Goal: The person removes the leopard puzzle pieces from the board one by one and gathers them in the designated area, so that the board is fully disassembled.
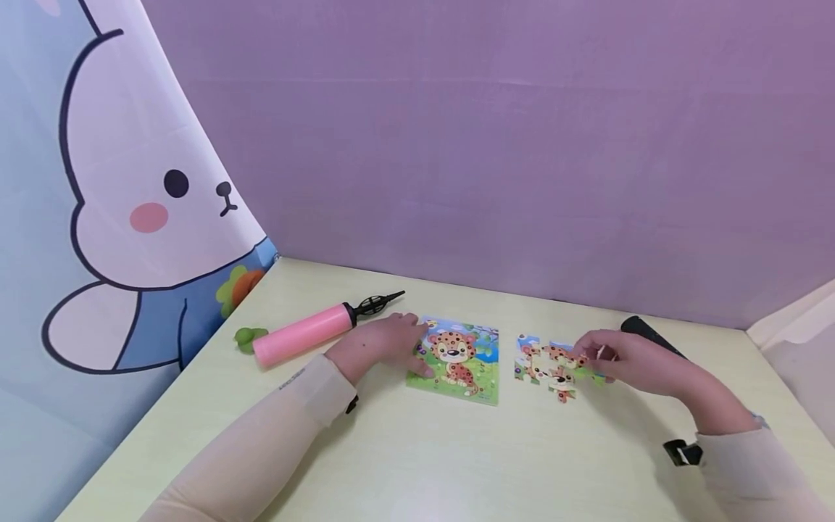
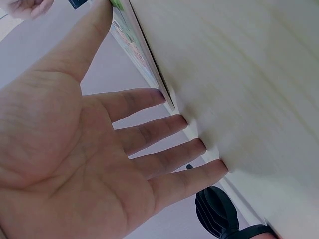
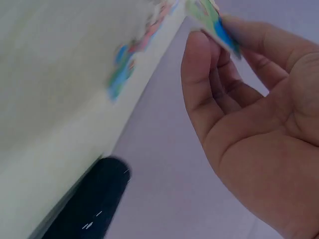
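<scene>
Puzzle pieces (image 1: 543, 370) showing a spotted cub lie partly joined on the desk (image 1: 457, 464), just right of the picture board (image 1: 464, 373), which bears a cub too. With our right hand (image 1: 633, 362), farther right of the board, we pinch a loose piece (image 3: 212, 22), green and blue on its face, between thumb and curled fingers; whether it touches the joined group, we cannot tell. Our left hand (image 1: 383, 346) is at the board's left edge, its fingers extended and spread, gripping nothing, with the thumb resting over the board. Left of the board we see a pink pump (image 1: 303, 336) with a black nozzle, and farther left a small green object (image 1: 246, 338). Well right of the board lies a dark cylinder (image 1: 642, 330), partly hidden by our right hand. Behind the board hangs a purple backdrop (image 1: 483, 159).
</scene>
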Available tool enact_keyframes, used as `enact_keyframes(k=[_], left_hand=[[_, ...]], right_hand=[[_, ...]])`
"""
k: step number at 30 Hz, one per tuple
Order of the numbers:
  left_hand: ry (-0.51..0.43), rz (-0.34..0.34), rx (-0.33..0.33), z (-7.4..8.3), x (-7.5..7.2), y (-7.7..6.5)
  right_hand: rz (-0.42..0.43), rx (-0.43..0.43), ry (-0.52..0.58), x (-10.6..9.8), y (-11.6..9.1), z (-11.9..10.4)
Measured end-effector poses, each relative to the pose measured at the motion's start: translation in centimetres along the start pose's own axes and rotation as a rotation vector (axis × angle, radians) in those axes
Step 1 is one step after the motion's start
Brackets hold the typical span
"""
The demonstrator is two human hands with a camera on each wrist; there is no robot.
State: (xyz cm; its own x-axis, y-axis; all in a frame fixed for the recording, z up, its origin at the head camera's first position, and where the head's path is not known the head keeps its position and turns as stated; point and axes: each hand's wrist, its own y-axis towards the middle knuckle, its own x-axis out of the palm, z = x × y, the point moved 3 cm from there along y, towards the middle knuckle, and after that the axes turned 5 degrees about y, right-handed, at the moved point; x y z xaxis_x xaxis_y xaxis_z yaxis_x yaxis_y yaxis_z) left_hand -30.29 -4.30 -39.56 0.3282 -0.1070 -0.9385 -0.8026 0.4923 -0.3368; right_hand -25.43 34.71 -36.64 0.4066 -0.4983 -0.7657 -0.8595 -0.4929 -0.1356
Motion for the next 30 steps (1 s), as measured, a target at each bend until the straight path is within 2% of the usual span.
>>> enact_keyframes(k=[4, 7, 13, 17, 24, 30], left_hand=[[-0.009, 0.001, -0.004, 0.0, 0.1, 0.1], [-0.004, 0.003, -0.002, -0.1, 0.2, 0.1], [0.002, 0.005, 0.006, -0.1, 0.2, 0.2], [0.007, 0.008, 0.012, -0.1, 0.1, 0.2], [0.018, 0.001, 0.009, 0.0, 0.0, 0.2], [0.003, -0.005, 0.006, 0.0, 0.1, 0.2]], right_hand=[[-0.074, -0.007, 0.094, 0.3, -0.8, 1.8], [-0.098, -0.01, 0.133, 0.5, -1.1, 3.0], [-0.069, -0.015, 0.097, 0.5, -1.1, 4.3], [-0.053, -0.048, 0.096, 0.7, -1.1, 4.4], [-0.042, -0.105, 0.137, 1.0, -0.8, 4.3], [-0.034, -0.102, 0.151, 1.2, -0.5, 4.5]])
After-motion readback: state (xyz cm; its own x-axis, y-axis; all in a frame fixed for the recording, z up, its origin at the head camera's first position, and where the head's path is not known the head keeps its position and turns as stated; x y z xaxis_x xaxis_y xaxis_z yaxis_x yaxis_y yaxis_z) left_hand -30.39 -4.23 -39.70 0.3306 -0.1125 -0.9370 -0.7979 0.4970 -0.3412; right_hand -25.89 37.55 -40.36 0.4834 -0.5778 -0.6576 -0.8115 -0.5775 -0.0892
